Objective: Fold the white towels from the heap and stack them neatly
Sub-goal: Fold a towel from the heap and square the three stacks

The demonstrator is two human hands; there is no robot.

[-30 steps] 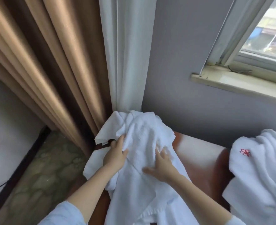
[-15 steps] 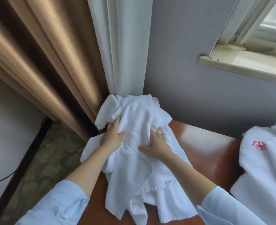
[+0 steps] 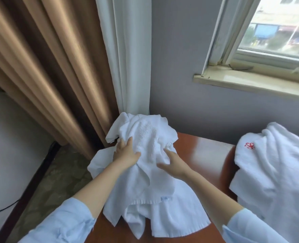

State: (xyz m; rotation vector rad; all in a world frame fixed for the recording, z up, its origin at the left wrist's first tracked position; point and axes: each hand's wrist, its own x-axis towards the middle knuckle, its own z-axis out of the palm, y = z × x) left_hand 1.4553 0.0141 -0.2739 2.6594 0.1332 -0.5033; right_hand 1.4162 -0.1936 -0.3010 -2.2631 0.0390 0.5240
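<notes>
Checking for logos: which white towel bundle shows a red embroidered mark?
The untouched bundle at right on the table, red emblem near its top; the crumpled towel under left hand and right hand looks plain.

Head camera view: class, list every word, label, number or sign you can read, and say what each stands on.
No text can be read.
red emblem on the heaped towels at the right: a stitched mark, no legible letters.
blue tag on the crumpled towel: too small to read.
blue panel outside the window: blurred.
</notes>
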